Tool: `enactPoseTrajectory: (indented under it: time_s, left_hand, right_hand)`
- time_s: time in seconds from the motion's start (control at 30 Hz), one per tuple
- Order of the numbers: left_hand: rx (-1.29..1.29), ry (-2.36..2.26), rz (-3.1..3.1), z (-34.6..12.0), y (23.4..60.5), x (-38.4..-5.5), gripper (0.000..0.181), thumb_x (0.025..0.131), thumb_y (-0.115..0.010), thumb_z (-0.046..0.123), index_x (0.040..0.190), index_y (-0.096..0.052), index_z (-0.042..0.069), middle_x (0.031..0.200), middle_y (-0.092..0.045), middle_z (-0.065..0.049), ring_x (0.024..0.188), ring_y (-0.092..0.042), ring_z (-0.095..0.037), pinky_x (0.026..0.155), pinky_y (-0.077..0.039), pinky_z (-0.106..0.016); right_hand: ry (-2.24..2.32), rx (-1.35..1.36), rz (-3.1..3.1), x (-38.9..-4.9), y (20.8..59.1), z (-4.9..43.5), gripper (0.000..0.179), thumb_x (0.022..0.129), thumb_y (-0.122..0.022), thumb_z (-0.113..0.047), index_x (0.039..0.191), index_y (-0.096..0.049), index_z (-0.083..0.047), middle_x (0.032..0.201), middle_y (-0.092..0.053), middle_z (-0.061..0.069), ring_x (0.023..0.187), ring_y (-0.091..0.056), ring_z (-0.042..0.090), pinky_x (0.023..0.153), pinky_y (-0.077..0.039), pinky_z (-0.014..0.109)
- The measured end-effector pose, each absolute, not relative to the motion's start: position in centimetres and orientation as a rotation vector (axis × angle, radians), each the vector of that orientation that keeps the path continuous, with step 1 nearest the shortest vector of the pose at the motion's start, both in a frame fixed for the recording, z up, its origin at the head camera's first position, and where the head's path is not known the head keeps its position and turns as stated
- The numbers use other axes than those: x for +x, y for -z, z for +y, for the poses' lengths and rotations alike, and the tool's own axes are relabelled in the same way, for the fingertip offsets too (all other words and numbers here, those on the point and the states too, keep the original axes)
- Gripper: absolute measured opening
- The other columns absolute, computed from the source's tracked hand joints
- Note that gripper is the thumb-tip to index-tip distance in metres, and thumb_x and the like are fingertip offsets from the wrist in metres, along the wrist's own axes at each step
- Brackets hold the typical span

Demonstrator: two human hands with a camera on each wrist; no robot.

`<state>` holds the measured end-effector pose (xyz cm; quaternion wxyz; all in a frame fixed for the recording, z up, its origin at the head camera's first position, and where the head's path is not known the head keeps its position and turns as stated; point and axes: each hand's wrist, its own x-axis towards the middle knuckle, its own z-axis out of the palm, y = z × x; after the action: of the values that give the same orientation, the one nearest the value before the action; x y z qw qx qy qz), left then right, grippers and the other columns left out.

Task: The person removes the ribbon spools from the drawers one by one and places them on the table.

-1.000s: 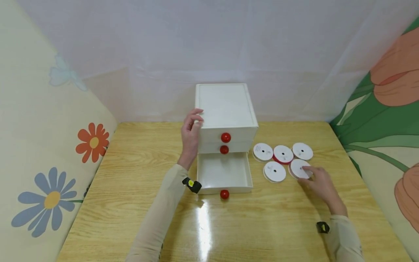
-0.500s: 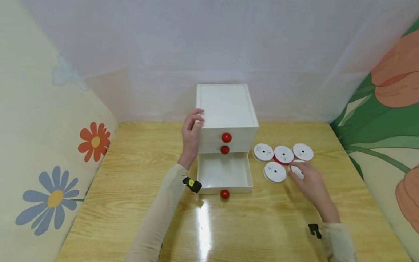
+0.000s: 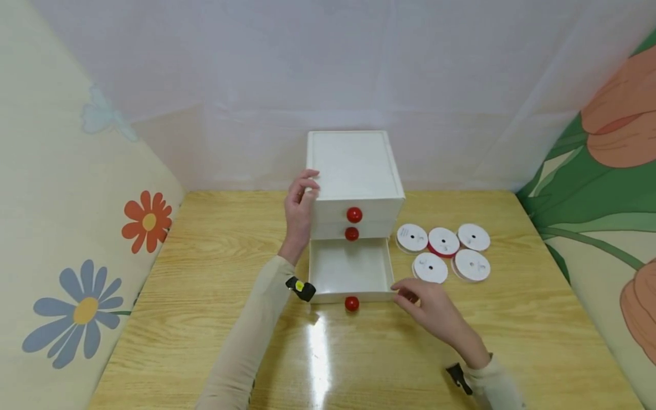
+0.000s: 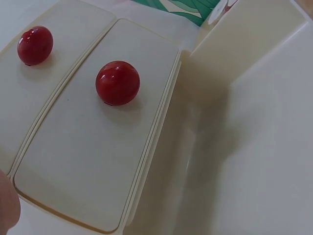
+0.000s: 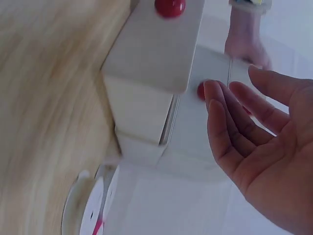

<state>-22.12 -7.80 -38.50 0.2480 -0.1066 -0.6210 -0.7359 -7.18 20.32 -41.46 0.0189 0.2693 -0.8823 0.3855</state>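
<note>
A white drawer cabinet (image 3: 353,162) with red round knobs stands at the back middle of the table. Its bottom drawer (image 3: 351,267) is pulled out and holds nothing; the two drawers above are closed. My left hand (image 3: 299,213) rests on the cabinet's left side, fingertips over the top edge. Near the drawer's front right corner is my right hand (image 3: 427,307), fingers loosely bent with nothing in them, as the right wrist view also shows. Several white ribbon spools (image 3: 443,242) lie flat to the right of the cabinet, one with red ribbon.
A wooden table (image 3: 220,273) bears everything. A pale sheet (image 3: 246,85) hangs behind it. Flower-painted panels stand at the left (image 3: 77,199) and right (image 3: 610,171). The drawer's red knob (image 3: 352,303) juts out toward the front.
My right hand has left the front right spool and moved left and toward the front, to the drawer's corner. The spools stay where they were. My left hand has not moved.
</note>
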Motion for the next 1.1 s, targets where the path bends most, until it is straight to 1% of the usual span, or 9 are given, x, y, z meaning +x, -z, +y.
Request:
enactPoseTrajectory:
  time_s: [0.17, 0.3, 0.5, 0.6, 0.8, 0.87, 0.97, 1.03, 1.1]
  left_hand:
    - [-0.305, 2.006, -1.675, -7.8, 38.5, -22.1, 0.021, 0.088, -0.052, 0.003, 0.087, -0.064, 0.020, 0.126, -0.066, -0.011, 0.135, -0.051, -0.025, 0.121, -0.030, -0.036]
    - [-0.305, 2.007, -1.672, -7.8, 38.5, -22.1, 0.020, 0.088, -0.052, 0.003, 0.087, -0.064, 0.019, 0.126, -0.066, -0.011, 0.134, -0.051, -0.024, 0.120, -0.031, -0.036]
    - [-0.306, 2.010, -1.669, -7.8, 38.6, -22.2, 0.017, 0.088, -0.052, 0.003, 0.087, -0.064, 0.015, 0.127, -0.065, -0.016, 0.133, -0.051, -0.025, 0.120, -0.032, -0.036]
    - [-0.302, 2.004, -1.680, -7.8, 38.6, -22.2, 0.016, 0.087, -0.052, 0.004, 0.088, -0.064, 0.015, 0.128, -0.064, -0.017, 0.133, -0.051, -0.024, 0.120, -0.032, -0.036]
    - [-0.320, 1.998, -1.666, -7.8, 38.7, -22.2, 0.018, 0.087, -0.052, 0.004, 0.088, -0.064, 0.017, 0.126, -0.065, -0.015, 0.132, -0.052, -0.023, 0.119, -0.033, -0.036]
    - [-0.327, 2.001, -1.653, -7.8, 38.7, -22.2, 0.018, 0.086, -0.052, 0.004, 0.087, -0.064, 0.017, 0.125, -0.065, -0.015, 0.131, -0.053, -0.024, 0.119, -0.033, -0.036]
    - [-0.329, 1.998, -1.654, -7.8, 38.7, -22.3, 0.016, 0.086, -0.051, 0.004, 0.087, -0.064, 0.014, 0.125, -0.065, -0.015, 0.131, -0.053, -0.025, 0.119, -0.033, -0.037]
    - [-0.329, 1.998, -1.655, -7.8, 38.7, -22.2, 0.016, 0.085, -0.051, 0.003, 0.087, -0.063, 0.013, 0.126, -0.065, -0.015, 0.131, -0.052, -0.025, 0.119, -0.033, -0.037]
    - [-0.325, 2.000, -1.655, -7.8, 38.7, -22.3, 0.017, 0.085, -0.050, 0.003, 0.087, -0.063, 0.014, 0.126, -0.066, -0.013, 0.132, -0.052, -0.024, 0.119, -0.033, -0.037]
  right_hand:
    - [-1.316, 0.993, -2.774, -6.4, 41.8, 18.4, 0.010, 0.094, -0.073, -0.005, 0.104, -0.074, -0.002, 0.089, -0.074, -0.001, 0.076, -0.066, 0.003, 0.066, -0.058, 0.023]
    - [-1.322, 1.070, -2.792, -6.2, 42.3, 17.2, 0.012, 0.093, -0.073, -0.004, 0.105, -0.073, -0.001, 0.088, -0.073, -0.001, 0.077, -0.065, 0.002, 0.067, -0.058, 0.022]
    - [-1.169, 1.152, -2.764, -6.1, 43.1, 16.1, 0.018, 0.090, -0.075, -0.001, 0.107, -0.072, 0.000, 0.091, -0.075, 0.007, 0.078, -0.068, 0.008, 0.069, -0.059, 0.022]
    - [-1.086, 1.168, -2.762, -6.0, 43.4, 15.8, 0.020, 0.089, -0.075, -0.001, 0.109, -0.073, -0.001, 0.092, -0.076, 0.010, 0.075, -0.069, 0.010, 0.068, -0.059, 0.023]
    - [-0.987, 1.177, -2.751, -6.2, 44.0, 15.5, 0.022, 0.089, -0.074, 0.000, 0.111, -0.074, -0.003, 0.090, -0.076, 0.007, 0.072, -0.067, 0.008, 0.068, -0.059, 0.026]
    - [-0.965, 1.187, -2.734, -6.4, 44.4, 15.4, 0.025, 0.089, -0.073, 0.002, 0.113, -0.074, -0.002, 0.092, -0.076, 0.007, 0.074, -0.067, 0.009, 0.070, -0.060, 0.027]
    - [-0.956, 1.195, -2.712, -6.8, 44.9, 15.3, 0.027, 0.089, -0.071, 0.003, 0.116, -0.074, -0.002, 0.099, -0.077, 0.007, 0.083, -0.072, 0.015, 0.076, -0.061, 0.031]
    - [-0.975, 1.201, -2.703, -6.9, 45.1, 15.1, 0.029, 0.090, -0.071, 0.003, 0.119, -0.073, -0.002, 0.109, -0.077, 0.009, 0.094, -0.074, 0.021, 0.083, -0.061, 0.035]
    - [-1.001, 1.208, -2.711, -7.1, 45.1, 14.9, 0.030, 0.092, -0.071, 0.001, 0.122, -0.072, -0.003, 0.115, -0.076, 0.010, 0.104, -0.073, 0.024, 0.089, -0.060, 0.038]
